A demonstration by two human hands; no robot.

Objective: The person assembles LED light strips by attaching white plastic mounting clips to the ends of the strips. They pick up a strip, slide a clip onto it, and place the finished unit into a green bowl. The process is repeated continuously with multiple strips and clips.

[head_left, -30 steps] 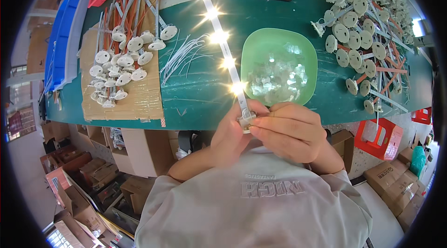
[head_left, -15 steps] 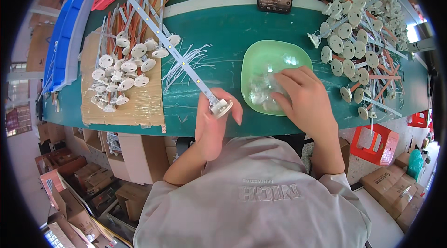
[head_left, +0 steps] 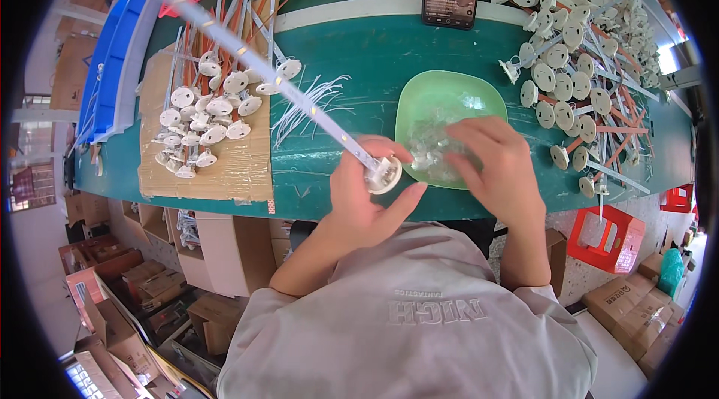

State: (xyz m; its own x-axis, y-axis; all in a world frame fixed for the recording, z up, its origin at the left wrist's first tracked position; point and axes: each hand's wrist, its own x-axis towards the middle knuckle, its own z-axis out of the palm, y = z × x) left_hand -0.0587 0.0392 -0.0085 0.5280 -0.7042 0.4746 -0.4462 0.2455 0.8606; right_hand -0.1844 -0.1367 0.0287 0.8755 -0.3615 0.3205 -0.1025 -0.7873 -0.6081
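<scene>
Left hand holds white LED strip, white disc attached; rightward, my right hand, grip unclear, reaches green bowl of clear pieces.

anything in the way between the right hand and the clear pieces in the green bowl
Nothing visible: the right hand is over the green bowl, close by the clear pieces. The left hand, holding the light strip, is off to the left.

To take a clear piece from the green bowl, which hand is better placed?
Likely the right hand: it is over the green bowl, while the left hand holds the LED strip.
</scene>
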